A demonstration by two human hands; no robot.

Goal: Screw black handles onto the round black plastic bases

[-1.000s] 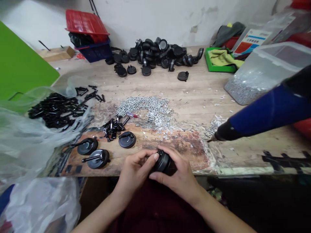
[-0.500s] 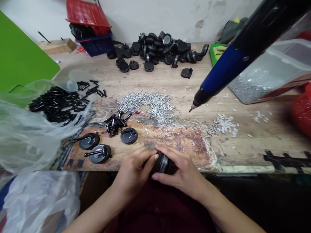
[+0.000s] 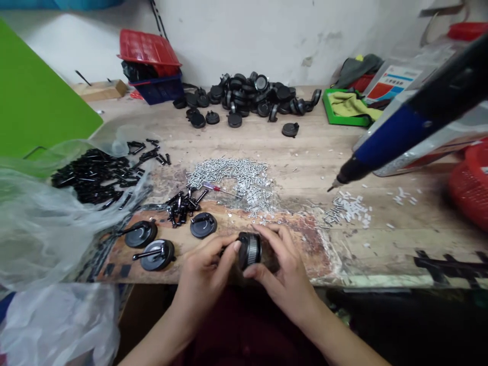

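Near the front edge of the bench, my left hand (image 3: 208, 267) pinches a black round suction-cup base (image 3: 252, 249) between thumb and fingers. The base is tipped on its side, its ribbed rim towards the right. My right hand (image 3: 287, 269) is open around that rim, fingers and thumb spread, the thumb close to its lower edge; whether it touches I cannot tell. To the left lie three similar bases with black arms: one base (image 3: 203, 225) behind my left hand, another base (image 3: 141, 234) farther left, and a third base (image 3: 154, 255) nearer the edge.
Behind my hands lie short black arms (image 3: 185, 206), a small screwdriver (image 3: 213, 187) and heaped silver screws (image 3: 217, 170). White spacers (image 3: 354, 208) lie right, below a hanging blue-black electric screwdriver (image 3: 385, 134). More black bases (image 3: 244, 96) are piled by the wall. A plastic bag (image 3: 49, 213) spreads left.
My right hand's fingers have opened away from the base, while my left hand still grips it. The view has tilted up, and the hanging screwdriver appears farther right and lower.
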